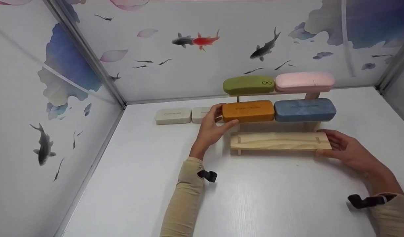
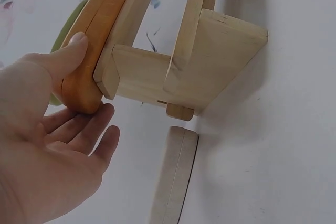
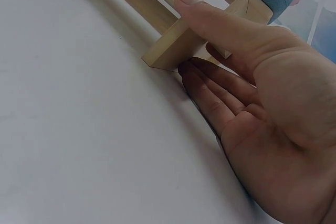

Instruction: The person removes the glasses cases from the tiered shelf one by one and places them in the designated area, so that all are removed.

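A rounded orange case at the left edge of the grained wooden rack is grasped by the left hand; the rack's bottom right end is pinched by the right hand.

There were one green case, one pink case, one orange case, one blue case and two pale cases, six in sight. One wooden rack had three shelves, with two cases on each of the upper two. Two hands, two beige sleeves and one table showed.
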Action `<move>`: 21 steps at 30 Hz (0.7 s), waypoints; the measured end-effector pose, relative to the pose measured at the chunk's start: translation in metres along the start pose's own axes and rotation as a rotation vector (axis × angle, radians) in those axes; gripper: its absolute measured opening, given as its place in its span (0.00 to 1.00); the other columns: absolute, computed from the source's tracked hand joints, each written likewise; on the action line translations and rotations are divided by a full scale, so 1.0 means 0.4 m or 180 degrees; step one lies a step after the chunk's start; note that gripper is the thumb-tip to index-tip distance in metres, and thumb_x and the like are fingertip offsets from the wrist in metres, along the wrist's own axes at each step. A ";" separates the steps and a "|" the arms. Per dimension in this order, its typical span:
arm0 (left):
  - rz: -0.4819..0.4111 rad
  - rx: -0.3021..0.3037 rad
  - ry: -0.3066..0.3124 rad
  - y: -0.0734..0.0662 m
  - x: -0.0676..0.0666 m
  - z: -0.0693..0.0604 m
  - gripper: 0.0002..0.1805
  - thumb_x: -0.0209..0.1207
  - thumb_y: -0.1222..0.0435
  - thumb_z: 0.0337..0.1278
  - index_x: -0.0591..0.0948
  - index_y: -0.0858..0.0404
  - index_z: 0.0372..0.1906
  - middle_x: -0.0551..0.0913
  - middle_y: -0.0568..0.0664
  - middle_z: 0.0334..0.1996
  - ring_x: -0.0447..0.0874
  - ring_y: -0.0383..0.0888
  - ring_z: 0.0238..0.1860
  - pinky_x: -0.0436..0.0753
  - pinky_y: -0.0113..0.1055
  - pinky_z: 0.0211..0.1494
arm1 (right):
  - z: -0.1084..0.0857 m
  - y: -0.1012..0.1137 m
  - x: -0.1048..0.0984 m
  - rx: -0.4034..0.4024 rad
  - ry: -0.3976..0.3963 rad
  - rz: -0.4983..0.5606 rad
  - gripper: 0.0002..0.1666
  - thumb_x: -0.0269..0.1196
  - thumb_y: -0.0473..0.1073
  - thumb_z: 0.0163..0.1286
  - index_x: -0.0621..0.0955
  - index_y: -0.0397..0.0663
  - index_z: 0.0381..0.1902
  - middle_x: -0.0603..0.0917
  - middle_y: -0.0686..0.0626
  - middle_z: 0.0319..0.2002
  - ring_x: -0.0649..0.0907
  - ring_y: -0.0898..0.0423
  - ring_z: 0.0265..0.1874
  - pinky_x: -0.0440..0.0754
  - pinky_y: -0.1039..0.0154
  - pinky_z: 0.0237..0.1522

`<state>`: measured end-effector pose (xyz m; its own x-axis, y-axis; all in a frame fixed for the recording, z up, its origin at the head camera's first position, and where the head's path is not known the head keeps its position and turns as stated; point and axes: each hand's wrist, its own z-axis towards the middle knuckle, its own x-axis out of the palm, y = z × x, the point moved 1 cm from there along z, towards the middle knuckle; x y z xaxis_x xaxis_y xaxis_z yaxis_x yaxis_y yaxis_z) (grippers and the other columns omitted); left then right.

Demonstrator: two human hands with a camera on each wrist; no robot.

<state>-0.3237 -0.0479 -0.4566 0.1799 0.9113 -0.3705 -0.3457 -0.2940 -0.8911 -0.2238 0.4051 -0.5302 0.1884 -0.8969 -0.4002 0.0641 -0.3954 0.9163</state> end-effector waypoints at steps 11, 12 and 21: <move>-0.0330 -0.0109 0.0009 0.025 -0.050 -0.005 0.41 0.80 0.53 0.58 0.75 0.53 0.75 0.83 0.44 0.67 0.80 0.43 0.70 0.77 0.42 0.80 | -0.001 -0.001 -0.001 -0.0010 0.0011 -0.0037 0.49 0.71 0.42 0.77 0.59 0.39 0.86 0.71 0.59 0.73 0.76 0.83 0.62 0.83 0.80 0.57; -0.0323 -0.0102 0.0006 0.026 -0.053 -0.005 0.42 0.81 0.52 0.58 0.75 0.53 0.75 0.83 0.45 0.67 0.80 0.43 0.69 0.77 0.42 0.79 | -0.001 -0.002 -0.001 -0.0002 0.0011 -0.0041 0.49 0.71 0.42 0.77 0.59 0.39 0.86 0.71 0.60 0.73 0.76 0.83 0.62 0.83 0.80 0.57; -0.0359 -0.0058 -0.0007 0.033 -0.085 -0.008 0.40 0.81 0.53 0.57 0.78 0.51 0.74 0.83 0.44 0.66 0.80 0.44 0.68 0.75 0.44 0.81 | -0.001 -0.002 0.000 0.0035 0.0014 -0.0038 0.49 0.71 0.43 0.77 0.59 0.40 0.86 0.72 0.62 0.71 0.78 0.82 0.61 0.83 0.80 0.57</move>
<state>-0.3316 -0.0835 -0.4566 0.2147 0.9395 -0.2668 -0.3065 -0.1946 -0.9318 -0.2235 0.4056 -0.5311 0.1921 -0.8912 -0.4109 0.0555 -0.4082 0.9112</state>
